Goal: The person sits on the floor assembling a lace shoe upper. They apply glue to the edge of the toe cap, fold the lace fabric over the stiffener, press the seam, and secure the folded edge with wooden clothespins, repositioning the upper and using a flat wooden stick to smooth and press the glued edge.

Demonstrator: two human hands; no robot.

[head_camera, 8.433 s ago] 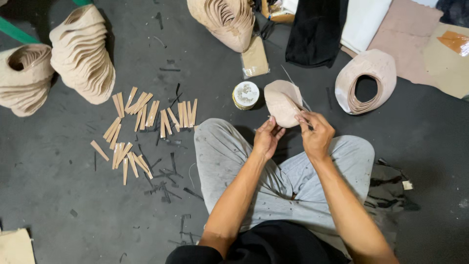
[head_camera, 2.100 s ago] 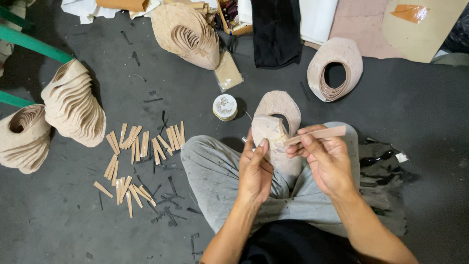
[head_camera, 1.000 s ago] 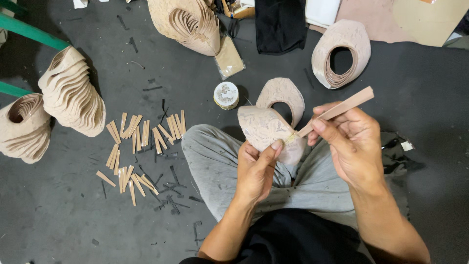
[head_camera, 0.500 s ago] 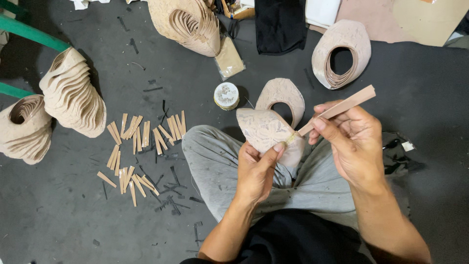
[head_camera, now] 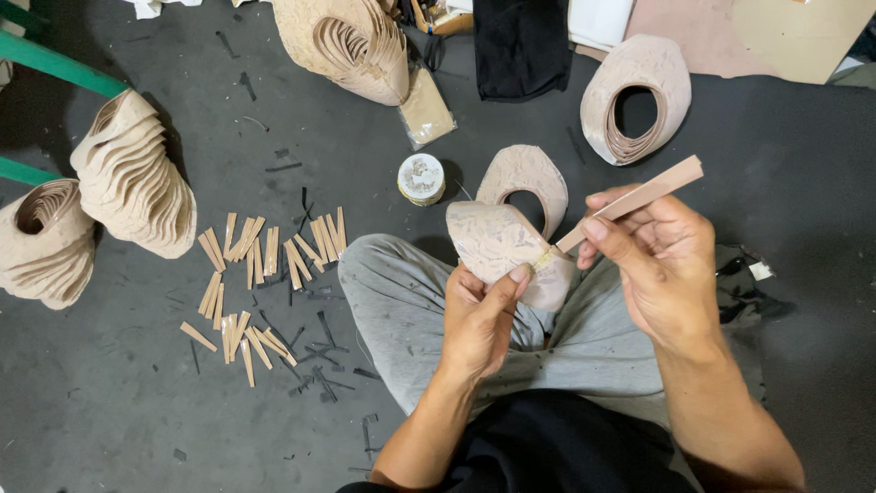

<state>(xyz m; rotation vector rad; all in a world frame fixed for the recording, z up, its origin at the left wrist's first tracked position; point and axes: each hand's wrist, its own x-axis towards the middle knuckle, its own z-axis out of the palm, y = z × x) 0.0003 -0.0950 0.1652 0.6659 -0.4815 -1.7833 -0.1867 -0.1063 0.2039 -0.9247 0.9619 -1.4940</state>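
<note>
Now I see both hands in the middle of the frame, above the knees in grey trousers. The left hand (head_camera: 479,315) is closed around a beige shoe-upper piece (head_camera: 502,245), with the thumb pressed on its right edge. The piece is flat and rounded, and it stands a little tilted over the lap. The right hand (head_camera: 662,256) grasps a thin wooden strip (head_camera: 630,203) between the thumb and the fingers. The strip goes up toward the upper right, and its lower end touches the right edge of the piece, just beside the left thumb.

Behind the piece, another beige upper with an oval hole (head_camera: 527,178) lies on the dark floor (head_camera: 137,411). Just left of it stands a small round tin (head_camera: 421,178) with a pale lid. In the upper right of the frame lies a stack of uppers with a hole (head_camera: 639,96). At the top centre I see a big nested stack (head_camera: 351,41), and below it a flat clear packet (head_camera: 425,114). On the left edge are two more stacks, one taller (head_camera: 137,178) and one lower (head_camera: 41,242). Many short wooden strips (head_camera: 260,278) lie scattered on the floor, left of the knee.
</note>
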